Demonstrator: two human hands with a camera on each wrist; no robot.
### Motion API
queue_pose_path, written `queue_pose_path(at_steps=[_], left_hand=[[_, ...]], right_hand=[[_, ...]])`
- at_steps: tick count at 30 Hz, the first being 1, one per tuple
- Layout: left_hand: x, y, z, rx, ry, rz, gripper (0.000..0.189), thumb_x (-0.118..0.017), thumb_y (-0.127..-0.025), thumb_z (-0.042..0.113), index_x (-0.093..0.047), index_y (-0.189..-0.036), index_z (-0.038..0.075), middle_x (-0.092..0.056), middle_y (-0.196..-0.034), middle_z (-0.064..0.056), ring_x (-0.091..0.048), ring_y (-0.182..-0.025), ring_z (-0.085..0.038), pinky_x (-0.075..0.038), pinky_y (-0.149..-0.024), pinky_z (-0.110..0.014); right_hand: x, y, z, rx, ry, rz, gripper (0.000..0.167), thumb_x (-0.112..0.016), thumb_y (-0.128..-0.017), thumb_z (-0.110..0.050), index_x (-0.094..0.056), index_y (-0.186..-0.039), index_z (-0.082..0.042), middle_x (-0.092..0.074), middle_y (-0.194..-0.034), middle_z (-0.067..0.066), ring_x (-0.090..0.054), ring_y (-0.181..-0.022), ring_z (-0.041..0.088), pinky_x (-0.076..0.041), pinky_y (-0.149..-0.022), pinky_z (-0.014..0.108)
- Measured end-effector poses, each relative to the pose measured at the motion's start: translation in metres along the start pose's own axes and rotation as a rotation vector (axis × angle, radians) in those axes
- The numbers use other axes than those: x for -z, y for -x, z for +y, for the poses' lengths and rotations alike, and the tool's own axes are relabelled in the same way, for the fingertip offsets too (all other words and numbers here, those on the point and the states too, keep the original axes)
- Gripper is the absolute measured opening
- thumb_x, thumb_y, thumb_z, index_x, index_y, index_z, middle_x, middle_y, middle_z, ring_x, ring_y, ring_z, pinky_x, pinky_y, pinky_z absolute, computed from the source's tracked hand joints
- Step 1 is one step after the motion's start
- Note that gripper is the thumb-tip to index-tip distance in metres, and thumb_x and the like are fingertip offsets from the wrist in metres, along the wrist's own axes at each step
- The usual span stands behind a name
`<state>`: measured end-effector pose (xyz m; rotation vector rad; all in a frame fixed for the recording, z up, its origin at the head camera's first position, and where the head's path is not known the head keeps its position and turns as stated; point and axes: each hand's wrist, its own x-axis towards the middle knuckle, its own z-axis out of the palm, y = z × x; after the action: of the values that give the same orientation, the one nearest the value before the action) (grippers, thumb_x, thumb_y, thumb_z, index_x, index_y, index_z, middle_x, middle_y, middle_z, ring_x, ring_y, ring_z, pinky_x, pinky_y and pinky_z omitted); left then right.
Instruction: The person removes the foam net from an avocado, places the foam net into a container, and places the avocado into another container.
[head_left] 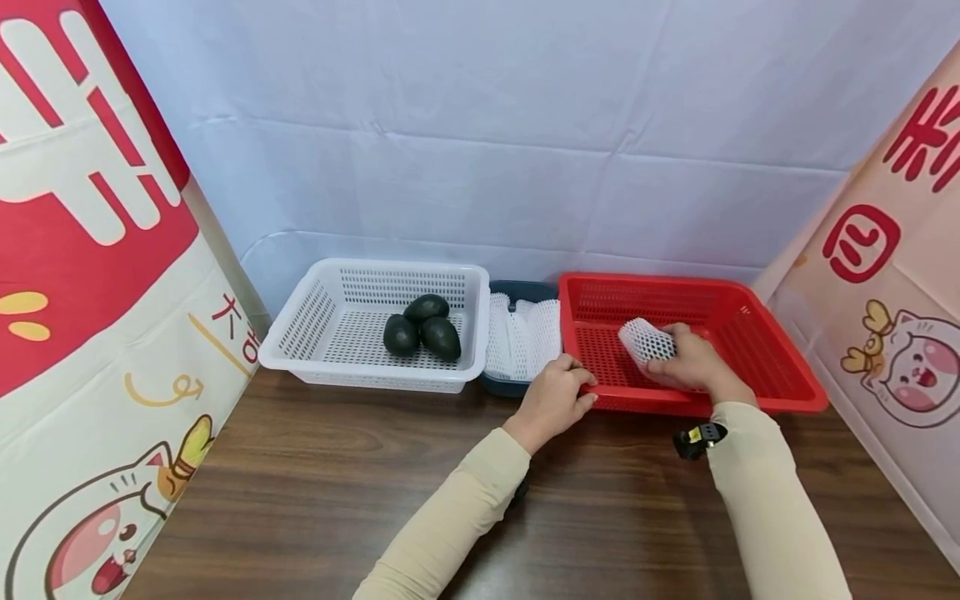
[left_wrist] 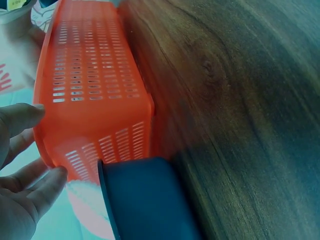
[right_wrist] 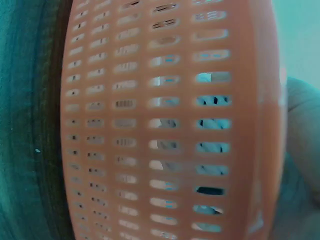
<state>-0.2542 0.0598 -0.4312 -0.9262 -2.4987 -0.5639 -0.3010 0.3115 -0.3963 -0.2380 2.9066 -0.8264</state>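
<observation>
In the head view my right hand (head_left: 693,360) reaches into the red basket (head_left: 780,367) and holds an avocado in a white foam net (head_left: 643,340), dark skin showing through the mesh. The net's far end extends past the fingers. My left hand (head_left: 553,400) grips the red basket's front left corner, its fingers on the rim; the left wrist view shows these fingers (left_wrist: 47,192) at the corner. Three bare dark avocados (head_left: 440,337) lie together in the white basket (head_left: 300,362). The right wrist view is mostly filled by the basket's slotted wall (right_wrist: 235,135), hiding the held avocado.
Between the two baskets stands a dark blue bin (head_left: 525,290) with several white foam nets (head_left: 536,333) in it. All stand on a brown wooden table (head_left: 315,492). A pale cloth (head_left: 480,150) hangs behind, with printed panels (head_left: 892,333) at both sides.
</observation>
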Motion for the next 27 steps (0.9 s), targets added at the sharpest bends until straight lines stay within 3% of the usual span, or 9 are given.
queue_pose_path(at_steps=[8, 17, 27], left_hand=[[-0.001, 0.0, -0.001, -0.004, -0.001, 0.027, 0.016, -0.073, -0.081, 0.024, -0.073, -0.093, 0.014, -0.057, -0.093, -0.002, -0.056, -0.082, -0.012, -0.044, -0.074, -0.015], [-0.006, 0.0, 0.003, -0.003, 0.026, 0.058, 0.016, -0.073, -0.081, 0.024, -0.073, -0.093, 0.013, -0.057, -0.094, -0.004, -0.057, -0.084, -0.014, -0.045, -0.076, -0.016], [-0.007, 0.001, 0.002, 0.009, 0.024, 0.039, 0.017, -0.072, -0.082, 0.024, -0.072, -0.095, 0.013, -0.057, -0.098, -0.004, -0.056, -0.086, -0.013, -0.045, -0.077, -0.016]], right_hand=[[0.01, 0.006, -0.015, -0.035, -0.021, 0.046, 0.08, -0.074, -0.078, -0.029, -0.025, -0.129, 0.008, -0.046, -0.11, 0.032, -0.048, -0.094, 0.043, -0.042, -0.08, 0.054], [0.02, 0.019, -0.031, 0.02, 0.001, 0.135, 0.077, -0.075, -0.076, -0.025, -0.032, -0.128, 0.01, -0.043, -0.113, 0.029, -0.044, -0.098, 0.042, -0.042, -0.079, 0.055], [0.022, 0.023, -0.036, 0.024, -0.006, 0.109, 0.078, -0.075, -0.077, -0.03, -0.033, -0.13, 0.007, -0.045, -0.115, 0.027, -0.046, -0.098, 0.04, -0.043, -0.078, 0.055]])
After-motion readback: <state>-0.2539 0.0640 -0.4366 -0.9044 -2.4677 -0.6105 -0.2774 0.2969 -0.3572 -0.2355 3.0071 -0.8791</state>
